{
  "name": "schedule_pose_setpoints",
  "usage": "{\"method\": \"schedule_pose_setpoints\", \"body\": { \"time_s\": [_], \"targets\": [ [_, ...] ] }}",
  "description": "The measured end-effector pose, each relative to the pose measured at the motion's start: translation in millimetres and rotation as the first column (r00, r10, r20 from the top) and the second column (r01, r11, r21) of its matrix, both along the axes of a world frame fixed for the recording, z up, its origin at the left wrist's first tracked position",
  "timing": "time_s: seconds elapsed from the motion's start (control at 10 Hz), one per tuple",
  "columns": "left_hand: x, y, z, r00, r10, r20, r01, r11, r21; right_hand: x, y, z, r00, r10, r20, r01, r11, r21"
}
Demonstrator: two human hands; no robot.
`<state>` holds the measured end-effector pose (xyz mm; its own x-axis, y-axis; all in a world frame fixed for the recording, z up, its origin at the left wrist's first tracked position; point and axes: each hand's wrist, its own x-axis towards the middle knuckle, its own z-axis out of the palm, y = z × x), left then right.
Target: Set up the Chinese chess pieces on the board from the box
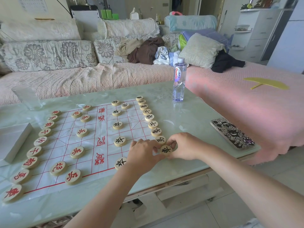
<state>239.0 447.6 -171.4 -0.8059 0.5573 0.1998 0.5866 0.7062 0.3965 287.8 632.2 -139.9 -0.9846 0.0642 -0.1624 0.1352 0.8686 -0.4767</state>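
Your table (pixel 197 112) carries a thin board (pixel 65 145) that looks light and likely to crease or slide on the glossy top, so don't drag across it. The box (pixel 11 140) sits at the table's left. Your left hand (pixel 143 153) and right hand (pixel 185 145) both pinch the rim of one black piece (pixel 166 149) at the board's near right corner; it looks like a hard, light wooden disc, best held by its edge and set down flat

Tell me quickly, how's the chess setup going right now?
Status: left hand and right hand pinching black piece at near right corner of board. Nothing blocking.
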Motion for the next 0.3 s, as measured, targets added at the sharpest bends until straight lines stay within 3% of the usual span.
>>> {"method": "schedule_pose_setpoints", "body": {
  "time_s": [0.2, 0.3],
  "targets": [
    [3.6, -2.8, 4.0, 1.0, -0.005, 0.002, 0.005, 1.0, -0.003, 1.4, 0.5, 4.2, 0.999, -0.009, 0.038, 0.008, 1.0, 0.01],
    [1.1, -15.5, 20.7, 0.996, 0.039, -0.077, -0.03, 0.994, 0.109, 2.3, 2.9, 23.7, 0.997, -0.069, -0.024, 0.068, 0.996, -0.057]
  ]
}}
